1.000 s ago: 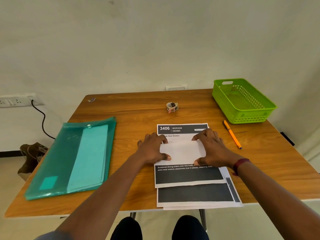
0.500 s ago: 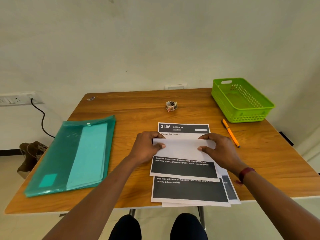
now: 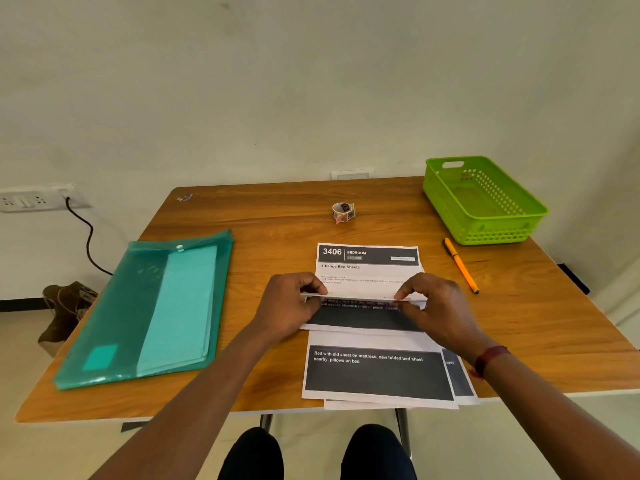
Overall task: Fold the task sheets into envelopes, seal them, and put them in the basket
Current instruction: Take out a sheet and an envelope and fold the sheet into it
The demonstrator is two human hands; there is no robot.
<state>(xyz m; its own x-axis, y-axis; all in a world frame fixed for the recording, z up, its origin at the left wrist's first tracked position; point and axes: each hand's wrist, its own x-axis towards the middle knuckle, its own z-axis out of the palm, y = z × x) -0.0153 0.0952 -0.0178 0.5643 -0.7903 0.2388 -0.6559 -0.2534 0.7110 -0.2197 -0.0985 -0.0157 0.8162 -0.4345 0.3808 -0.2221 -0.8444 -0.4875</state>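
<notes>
A stack of printed task sheets (image 3: 377, 372) lies at the table's near edge, in front of me. The top sheet (image 3: 363, 315) is partly folded; its raised flap stands almost edge-on between my hands. My left hand (image 3: 289, 308) pinches the flap's left end. My right hand (image 3: 434, 306) pinches its right end. Beneath, a sheet headed "3406 BEDROOM" (image 3: 367, 258) shows beyond my fingers. The green plastic basket (image 3: 485, 199) sits at the table's far right corner, with nothing visible inside.
A small roll of tape (image 3: 343, 212) lies at the middle back of the wooden table (image 3: 277, 216). An orange pen (image 3: 460, 265) rests between the sheets and the basket. A teal plastic folder (image 3: 152, 310) covers the left side.
The white flap of the top sheet, flat and broad a second ago, has been swung up to stand edge-on. Both hands shifted to pinch its ends, and the top sheet slid away from me.
</notes>
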